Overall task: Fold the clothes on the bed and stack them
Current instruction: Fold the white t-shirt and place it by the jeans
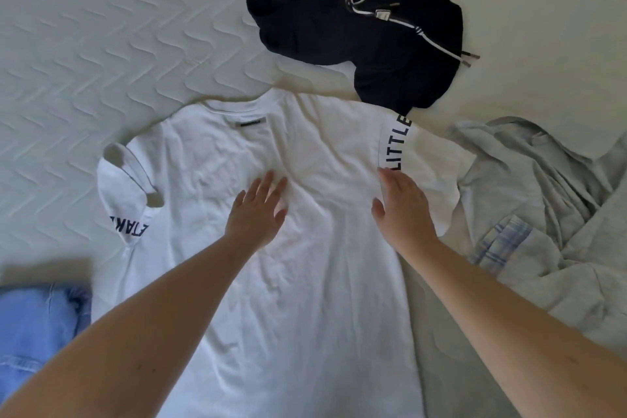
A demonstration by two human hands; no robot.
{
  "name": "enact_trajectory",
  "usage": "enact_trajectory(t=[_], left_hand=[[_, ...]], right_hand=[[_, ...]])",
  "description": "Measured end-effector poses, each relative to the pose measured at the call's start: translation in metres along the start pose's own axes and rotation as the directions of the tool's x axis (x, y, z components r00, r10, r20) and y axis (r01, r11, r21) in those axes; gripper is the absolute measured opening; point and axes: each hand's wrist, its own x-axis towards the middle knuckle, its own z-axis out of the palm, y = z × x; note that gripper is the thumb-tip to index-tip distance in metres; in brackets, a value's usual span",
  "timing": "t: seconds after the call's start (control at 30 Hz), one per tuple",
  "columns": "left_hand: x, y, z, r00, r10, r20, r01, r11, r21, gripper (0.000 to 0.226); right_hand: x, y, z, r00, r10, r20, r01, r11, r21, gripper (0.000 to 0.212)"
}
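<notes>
Four garments lie on the bed [101, 44], and only the white T-shirt [305, 281] is being worked. It lies spread in the middle with the collar away from the person. Its printed sleeves point to either side, and the one on the person's left is partly turned over on itself. The left hand [258, 214] rests flat on the chest area with fingers straight and spread, gripping nothing. The right hand [403, 210] also lies flat with straight fingers, on the seam where the right sleeve meets the body.

The step looks like smoothing before the first fold. To do it well, sweep both palms outward from the centre so the creases across the chest run off towards the sleeves and hem. Straighten the turned-over left sleeve first, or it will bulk inside the fold.

A crumpled black hoodie [356, 27] touches the far edge of the right sleeve. A rumpled grey garment [543, 197] lies just beside the shirt's right side, and it may run under the sleeve, though the overlap is hard to make out. A blue garment [37, 332] sits at the near left, possibly folded. Keeping the neighbours off the shirt's edges would give cleaner folds.
</notes>
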Motion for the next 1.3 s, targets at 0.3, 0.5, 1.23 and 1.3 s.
enact_trajectory(t=[0.3,0.5,1.23,1.3], left_hand=[[-0.051,-0.080,0.026,0.993,-0.093,-0.075,0.093,0.996,-0.010,0.065],[-0.080,-0.162,0.030,0.932,-0.257,-0.254,0.221,0.962,-0.161,0.067],[-0.048,-0.324,0.006,0.762,-0.586,-0.275,0.166,0.587,-0.792,0.013],[-0.068,-0.345,0.016,0.655,-0.733,-0.185,0.248,0.439,-0.863,0.015]], right_hand=[[-0.005,-0.079,0.058,0.987,-0.060,0.146,0.057,0.998,0.025,0.061],[0.001,-0.149,0.088,0.970,-0.132,0.205,0.139,0.990,-0.017,0.061],[0.118,-0.363,0.191,0.920,-0.325,0.217,0.347,0.935,-0.071,0.059],[0.124,-0.373,0.199,0.922,-0.315,0.223,0.346,0.932,-0.111,0.060]])
